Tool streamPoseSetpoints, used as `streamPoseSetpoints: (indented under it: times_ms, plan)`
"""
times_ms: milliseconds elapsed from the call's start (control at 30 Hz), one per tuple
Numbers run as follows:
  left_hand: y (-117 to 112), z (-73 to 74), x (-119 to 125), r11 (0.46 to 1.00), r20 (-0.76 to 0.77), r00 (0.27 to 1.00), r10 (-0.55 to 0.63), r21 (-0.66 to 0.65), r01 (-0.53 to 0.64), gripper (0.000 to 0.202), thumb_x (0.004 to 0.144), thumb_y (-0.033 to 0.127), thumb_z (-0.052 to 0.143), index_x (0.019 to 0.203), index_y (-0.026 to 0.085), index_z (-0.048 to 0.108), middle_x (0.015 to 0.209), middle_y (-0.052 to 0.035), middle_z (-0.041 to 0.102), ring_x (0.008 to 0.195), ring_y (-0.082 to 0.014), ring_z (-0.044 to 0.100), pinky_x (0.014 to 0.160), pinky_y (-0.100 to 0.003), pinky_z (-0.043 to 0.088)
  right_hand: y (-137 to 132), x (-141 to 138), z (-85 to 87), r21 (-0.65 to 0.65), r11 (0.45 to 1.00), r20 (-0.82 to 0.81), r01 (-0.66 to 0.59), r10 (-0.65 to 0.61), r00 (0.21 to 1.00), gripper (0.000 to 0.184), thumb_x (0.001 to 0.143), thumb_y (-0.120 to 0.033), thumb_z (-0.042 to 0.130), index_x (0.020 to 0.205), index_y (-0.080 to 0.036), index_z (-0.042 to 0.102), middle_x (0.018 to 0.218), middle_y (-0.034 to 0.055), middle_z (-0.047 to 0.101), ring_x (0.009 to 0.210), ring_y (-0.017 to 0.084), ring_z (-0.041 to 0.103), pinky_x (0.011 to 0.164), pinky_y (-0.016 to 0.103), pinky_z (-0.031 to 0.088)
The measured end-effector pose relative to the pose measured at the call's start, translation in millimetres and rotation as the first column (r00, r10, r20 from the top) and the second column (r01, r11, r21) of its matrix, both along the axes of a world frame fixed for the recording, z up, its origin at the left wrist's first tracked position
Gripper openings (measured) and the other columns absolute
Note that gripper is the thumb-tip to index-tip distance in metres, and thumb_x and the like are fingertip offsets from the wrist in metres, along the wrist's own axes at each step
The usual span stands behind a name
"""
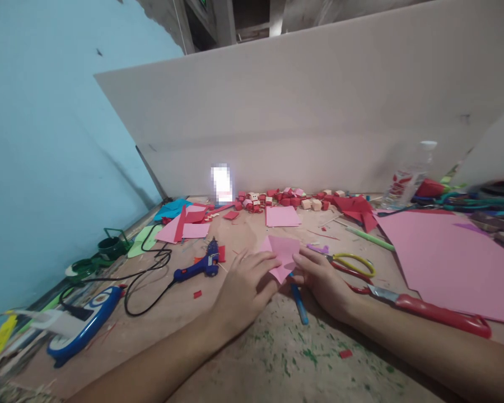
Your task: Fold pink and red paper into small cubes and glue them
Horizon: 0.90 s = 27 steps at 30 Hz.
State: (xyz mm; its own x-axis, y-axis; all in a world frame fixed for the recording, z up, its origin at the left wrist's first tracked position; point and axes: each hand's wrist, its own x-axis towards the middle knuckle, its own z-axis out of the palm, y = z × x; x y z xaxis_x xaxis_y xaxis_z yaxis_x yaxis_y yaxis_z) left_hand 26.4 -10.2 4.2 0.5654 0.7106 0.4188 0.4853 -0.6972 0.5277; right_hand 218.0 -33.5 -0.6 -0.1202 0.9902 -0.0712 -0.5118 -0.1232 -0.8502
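Between my hands is a small piece of pink paper point(286, 253) with folds in it, raised a little above the tabletop. My left hand point(248, 282) grips its left side, fingers over the front and thumb below. At the right edge, the fingers of my right hand point(322, 275) are closed on the same paper. A blue pen point(299, 305) lies on the table just under the paper, partly hidden by it. Yellow-handled scissors point(355, 263) and a red-handled knife point(441, 313) lie beside my right hand and forearm.
To the left lie a blue glue gun point(197, 268) with its black cord and a blue-white power strip point(88, 327). Small red and wooden blocks point(289, 198) line the back board. Large pink sheets point(453, 263) and a plastic bottle point(409, 176) are at right.
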Motion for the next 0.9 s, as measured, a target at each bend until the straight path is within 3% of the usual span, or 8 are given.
streamPoseSetpoints:
  times_ms: [133,300,367,533,633,767,900]
  plan:
    - [-2.4,4.9,2.0,0.981,0.188,0.98,0.062,-0.192,-0.025,0.024,0.097,0.029,0.063,0.117,0.024,0.075,0.126,-0.0073,0.075,0.122,-0.0275,0.065,0.113,-0.045,0.041,-3.5,0.9,-0.2,0.003,0.996,-0.007,-0.089,0.089,0.996,0.049,0.079,-0.029,0.086,0.125,-0.024,0.069,0.113,0.008,0.076,0.089,0.022,0.075,0.085,0.04,0.061]
    - [-5.2,8.3,4.3,0.928,0.354,0.93,0.094,-0.369,0.047,0.027,0.097,0.031,0.062,0.12,0.025,0.077,0.125,-0.0056,0.076,0.118,-0.0256,0.069,0.106,-0.037,0.049,-6.1,0.4,0.7,-0.023,0.986,-0.088,-0.168,0.165,0.982,0.053,0.08,-0.025,0.086,0.128,-0.029,0.063,0.119,0.0076,0.074,0.091,0.023,0.075,0.087,0.05,0.06]
    - [-5.6,9.4,5.2,0.906,0.387,0.916,0.105,-0.417,0.072,0.029,0.097,0.032,0.063,0.122,0.025,0.077,0.128,-0.0057,0.075,0.12,-0.0262,0.068,0.109,-0.038,0.049,-6.5,-0.2,0.8,-0.04,0.987,-0.093,-0.158,0.154,0.984,0.05,0.078,-0.024,0.087,0.122,-0.03,0.065,0.118,0.0059,0.073,0.094,0.023,0.074,0.088,0.05,0.06]
    - [-4.5,10.5,6.4,0.846,0.425,0.885,0.192,-0.529,0.07,0.032,0.097,0.032,0.062,0.123,0.021,0.077,0.13,-0.0067,0.074,0.122,-0.0273,0.068,0.109,-0.04,0.05,-7.6,-3.3,1.1,-0.076,0.993,0.014,-0.09,0.091,0.996,0.031,0.071,-0.024,0.092,0.092,-0.021,0.069,0.095,0.0009,0.073,0.087,0.018,0.072,0.088,0.044,0.06]
    - [-3.3,7.1,4.1,0.883,0.377,0.91,0.175,-0.468,0.024,0.033,0.097,0.032,0.062,0.125,0.021,0.076,0.133,-0.0071,0.072,0.124,-0.0276,0.067,0.112,-0.042,0.049,-7.5,-5.1,2.9,-0.075,0.991,0.079,-0.113,0.119,0.99,0.028,0.072,-0.026,0.091,0.092,-0.02,0.073,0.098,0.0032,0.074,0.09,0.019,0.071,0.089,0.044,0.06]
    - [-5.0,1.5,0.4,0.983,0.232,0.973,-0.019,-0.176,0.061,0.038,0.098,0.024,0.058,0.133,0.025,0.071,0.144,-0.0054,0.065,0.135,-0.0256,0.06,0.118,-0.042,0.043,-7.2,-7.0,7.1,0.037,0.992,0.121,-0.119,0.113,0.986,0.036,0.07,-0.025,0.091,0.103,-0.022,0.076,0.105,0.0045,0.076,0.098,0.021,0.071,0.095,0.041,0.058]
    - [-10.4,2.8,1.2,0.997,0.14,0.988,-0.07,-0.012,0.072,0.037,0.097,0.022,0.061,0.133,0.023,0.069,0.145,-0.0094,0.064,0.132,-0.0261,0.061,0.114,-0.039,0.046,-8.1,-6.6,9.3,0.078,0.99,0.122,-0.119,0.109,0.987,0.039,0.071,-0.027,0.089,0.108,-0.025,0.075,0.105,0.0029,0.077,0.101,0.023,0.071,0.096,0.042,0.057]
